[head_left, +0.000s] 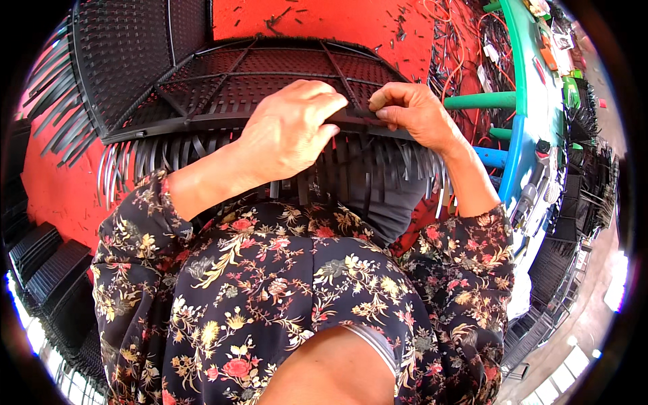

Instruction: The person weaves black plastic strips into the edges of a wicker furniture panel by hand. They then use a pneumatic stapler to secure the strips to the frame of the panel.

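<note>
A black woven panel on a dark frame point(283, 66) lies in front of me, its near rail running crosswise under my hands. Loose flat black strips point(196, 150) hang in a fringe below that rail. My left hand point(287, 128) is over the rail left of its middle, with thumb and index finger apart and the other fingers bent. Close by on the right, my right hand point(415, 115) has its thumb and index finger pinched at the rail on the end of a dark strip. The strip is mostly hidden by the fingers.
A taller woven side point(125, 61) rises at the left, with strips sticking out. Red floor covering point(324, 19) bears black scraps. A green and blue framed table point(518, 135) stands at the right, with orange cords beside it. Dark woven pieces point(50, 266) are at lower left.
</note>
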`<state>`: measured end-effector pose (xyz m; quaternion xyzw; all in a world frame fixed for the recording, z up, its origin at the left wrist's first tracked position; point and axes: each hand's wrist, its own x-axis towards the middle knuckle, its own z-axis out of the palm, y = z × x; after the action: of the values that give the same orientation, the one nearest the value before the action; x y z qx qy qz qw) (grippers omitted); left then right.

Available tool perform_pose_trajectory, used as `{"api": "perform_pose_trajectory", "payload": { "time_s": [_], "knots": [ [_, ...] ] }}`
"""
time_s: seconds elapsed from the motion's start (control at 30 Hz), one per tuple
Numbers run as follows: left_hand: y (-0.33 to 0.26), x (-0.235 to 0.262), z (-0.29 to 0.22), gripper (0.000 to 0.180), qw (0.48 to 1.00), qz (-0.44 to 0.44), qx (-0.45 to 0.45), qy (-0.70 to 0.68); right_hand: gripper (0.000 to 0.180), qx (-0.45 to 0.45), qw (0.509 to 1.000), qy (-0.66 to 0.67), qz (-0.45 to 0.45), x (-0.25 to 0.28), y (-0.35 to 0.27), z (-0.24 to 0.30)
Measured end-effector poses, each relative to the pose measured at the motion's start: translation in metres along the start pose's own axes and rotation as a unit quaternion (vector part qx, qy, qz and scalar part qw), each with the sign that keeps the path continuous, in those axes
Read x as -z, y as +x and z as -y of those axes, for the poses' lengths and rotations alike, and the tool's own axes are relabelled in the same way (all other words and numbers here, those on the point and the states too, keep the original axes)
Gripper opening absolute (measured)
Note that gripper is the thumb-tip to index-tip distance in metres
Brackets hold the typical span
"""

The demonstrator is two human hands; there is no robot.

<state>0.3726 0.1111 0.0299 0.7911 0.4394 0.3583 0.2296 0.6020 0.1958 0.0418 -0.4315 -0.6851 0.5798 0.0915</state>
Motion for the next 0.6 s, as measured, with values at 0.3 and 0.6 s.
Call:
{"api": "perform_pose_trajectory", "payload": {
  "time_s": [0.3, 0.6],
  "knots": [
    [-0.013, -0.022, 0.007, 0.041, 0.996, 0.005, -0.036, 0.078, 0.016, -0.015, 0.998, -0.028, 0.051, -0.010, 0.006, 0.011],
    [-0.012, -0.014, 0.027, 0.030, 0.994, -0.010, -0.042, 0.101, 0.018, 0.145, 0.978, -0.152, -0.005, -0.018, 0.015, 0.005]
  ]
}}
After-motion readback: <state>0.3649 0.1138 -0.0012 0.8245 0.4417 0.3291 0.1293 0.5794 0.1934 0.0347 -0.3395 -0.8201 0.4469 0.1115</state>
